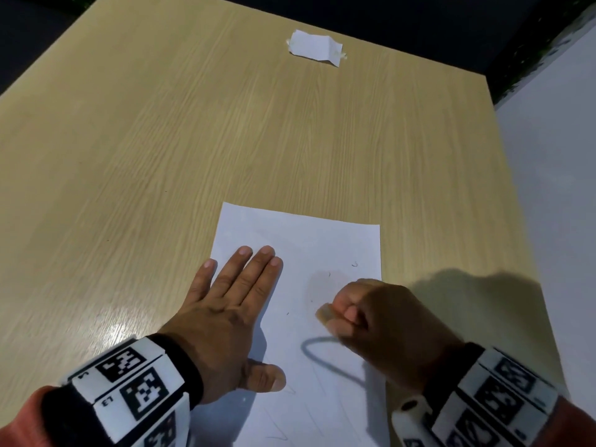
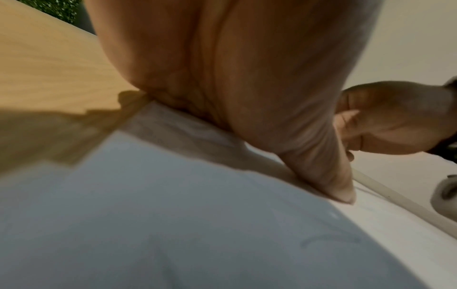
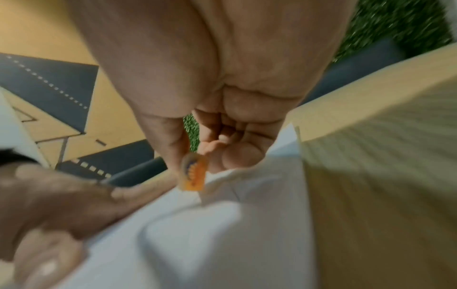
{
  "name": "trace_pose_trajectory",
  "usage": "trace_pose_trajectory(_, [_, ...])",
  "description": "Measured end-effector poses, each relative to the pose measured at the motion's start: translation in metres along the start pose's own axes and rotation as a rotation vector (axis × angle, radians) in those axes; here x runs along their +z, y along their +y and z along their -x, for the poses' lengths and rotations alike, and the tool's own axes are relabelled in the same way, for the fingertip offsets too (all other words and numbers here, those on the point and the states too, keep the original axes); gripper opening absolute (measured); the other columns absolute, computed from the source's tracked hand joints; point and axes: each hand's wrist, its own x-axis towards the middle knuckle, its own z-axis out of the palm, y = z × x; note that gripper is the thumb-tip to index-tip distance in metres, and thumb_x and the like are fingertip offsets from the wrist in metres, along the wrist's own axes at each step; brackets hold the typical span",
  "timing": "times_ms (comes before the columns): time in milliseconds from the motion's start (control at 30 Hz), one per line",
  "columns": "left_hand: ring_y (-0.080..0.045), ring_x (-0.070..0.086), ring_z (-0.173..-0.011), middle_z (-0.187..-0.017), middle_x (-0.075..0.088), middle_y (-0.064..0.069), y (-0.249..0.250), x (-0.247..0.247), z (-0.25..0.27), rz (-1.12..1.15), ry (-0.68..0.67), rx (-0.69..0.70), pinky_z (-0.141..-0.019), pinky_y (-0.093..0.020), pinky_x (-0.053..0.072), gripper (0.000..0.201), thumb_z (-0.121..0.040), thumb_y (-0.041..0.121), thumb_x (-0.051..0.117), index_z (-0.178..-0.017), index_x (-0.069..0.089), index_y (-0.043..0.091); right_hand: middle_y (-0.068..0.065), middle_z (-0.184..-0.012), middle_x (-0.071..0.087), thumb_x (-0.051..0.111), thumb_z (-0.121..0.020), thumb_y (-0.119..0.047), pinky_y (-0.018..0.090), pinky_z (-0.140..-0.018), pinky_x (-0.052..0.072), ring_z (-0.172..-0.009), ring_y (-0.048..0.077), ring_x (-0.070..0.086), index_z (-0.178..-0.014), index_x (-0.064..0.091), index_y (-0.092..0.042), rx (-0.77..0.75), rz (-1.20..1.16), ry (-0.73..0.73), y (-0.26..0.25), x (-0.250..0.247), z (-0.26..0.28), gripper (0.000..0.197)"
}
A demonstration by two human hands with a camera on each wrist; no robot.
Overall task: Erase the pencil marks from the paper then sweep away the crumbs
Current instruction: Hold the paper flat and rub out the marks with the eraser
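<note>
A white sheet of paper [image 1: 303,246] lies on the wooden table [image 1: 161,140] near its front edge. My left hand [image 1: 232,304] lies flat on the sheet's left side, fingers straight, pressing it down. My right hand [image 1: 371,311] pinches a small orange eraser [image 1: 324,312] between thumb and fingers, its tip on the paper. A dark curved pencil mark [image 1: 319,350] runs just below the eraser. A few tiny dark crumbs [image 1: 354,264] dot the sheet further up. In the right wrist view the eraser [image 3: 194,174] shows a printed orange wrapper above the paper [image 3: 222,234].
A small white slip of paper [image 1: 314,46] is taped to the table at the far side. The table's right edge [image 1: 503,156] borders a pale floor. Faint pencil lines [image 1: 280,437] show low on the sheet.
</note>
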Motion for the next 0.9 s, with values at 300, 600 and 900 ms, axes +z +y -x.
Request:
trace_pose_trajectory(300, [-0.020, 0.009, -0.143, -0.158, 0.016, -0.008, 0.000, 0.002, 0.000, 0.007, 0.041, -0.015, -0.107, -0.044, 0.008, 0.128, -0.061, 0.098, 0.028, -0.152, 0.009, 0.010, -0.003, -0.062, 0.055, 0.043, -0.084, -0.049, 0.016, -0.059, 0.038, -0.062, 0.009, 0.051, -0.065, 0.058, -0.015, -0.066, -0.065, 0.055, -0.016, 0.014, 0.003, 0.042])
trace_pose_trajectory(600, [-0.019, 0.016, -0.141, -0.156, 0.022, -0.010, 0.000, 0.001, -0.001, 0.014, 0.044, -0.009, -0.106, -0.042, 0.011, 0.126, -0.063, 0.098, 0.026, -0.151, 0.017, 0.008, -0.003, -0.050, 0.047, 0.053, -0.090, -0.044, 0.011, -0.052, 0.038, -0.051, 0.007, 0.048, -0.056, 0.050, -0.012, 0.253, 0.041, 0.193, 0.006, -0.008, 0.009, 0.047])
trace_pose_trajectory(900, [-0.021, 0.016, -0.141, -0.156, 0.023, -0.010, 0.001, 0.002, -0.001, 0.015, 0.048, -0.012, -0.106, -0.043, 0.011, 0.124, -0.064, 0.097, 0.024, -0.150, 0.020, 0.008, -0.004, -0.051, 0.040, 0.052, -0.090, -0.043, 0.011, -0.050, 0.033, -0.053, 0.008, 0.044, -0.053, 0.036, -0.020, 0.183, -0.034, 0.088, -0.028, 0.019, 0.014, 0.047])
